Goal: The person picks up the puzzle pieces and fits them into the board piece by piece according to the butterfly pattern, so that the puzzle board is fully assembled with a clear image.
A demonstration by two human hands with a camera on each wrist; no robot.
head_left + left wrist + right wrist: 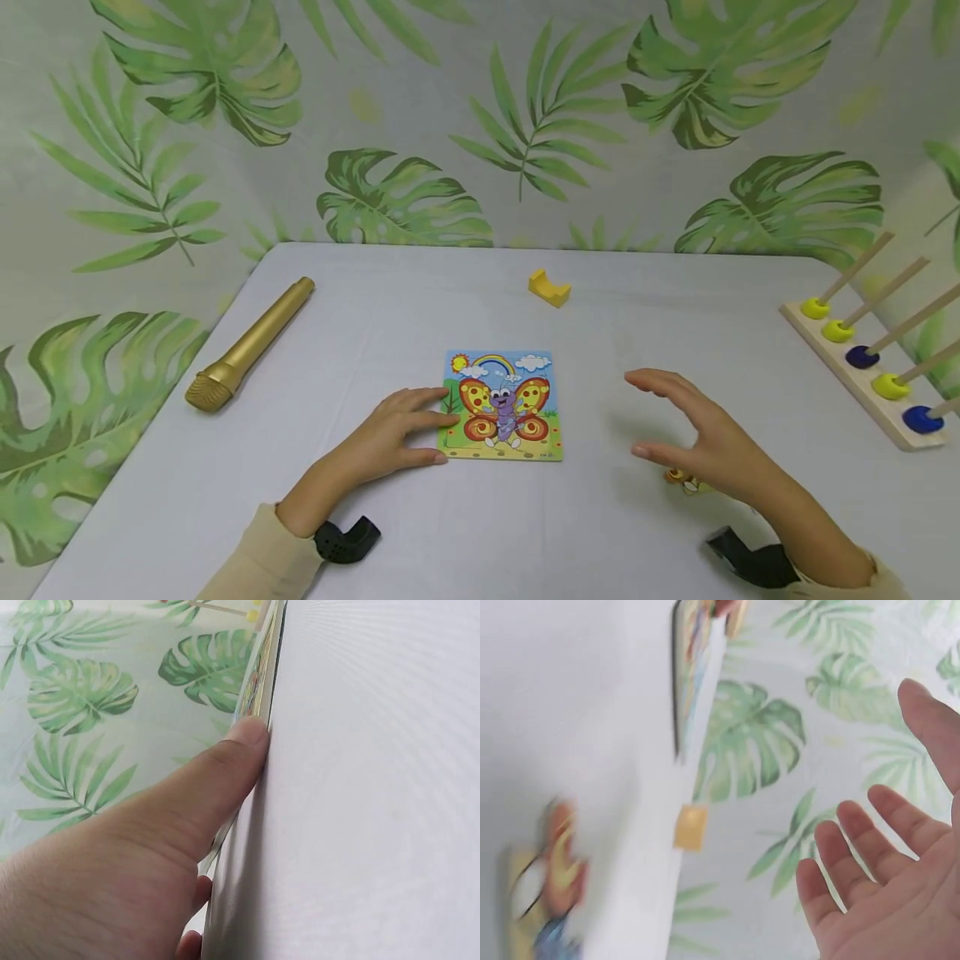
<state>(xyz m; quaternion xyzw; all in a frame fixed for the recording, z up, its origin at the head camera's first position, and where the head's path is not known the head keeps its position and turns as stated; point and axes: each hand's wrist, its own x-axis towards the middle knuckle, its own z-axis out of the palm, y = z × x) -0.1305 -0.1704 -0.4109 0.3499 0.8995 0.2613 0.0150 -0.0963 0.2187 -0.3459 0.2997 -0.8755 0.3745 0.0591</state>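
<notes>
A square butterfly picture puzzle board (504, 404) lies flat near the middle of the white table. My left hand (393, 433) rests at its left side, fingertips on the edge and thumb by the lower left corner. In the left wrist view the thumb (217, 780) lies along the board's thin edge. Off to the right of the board, my right hand (716, 442) hovers with fingers and thumb spread, holding nothing. Partly hidden beneath it is a small colourful picture piece (677, 476), which appears blurred in the right wrist view.
A gold microphone (255, 342) lies at the left of the table (397, 292). Towards the back sits a yellow block (550, 289) with a curved notch. A wooden peg rack (862, 375) with yellow and blue beads stands along the right side. Leaf-print cloth hangs behind.
</notes>
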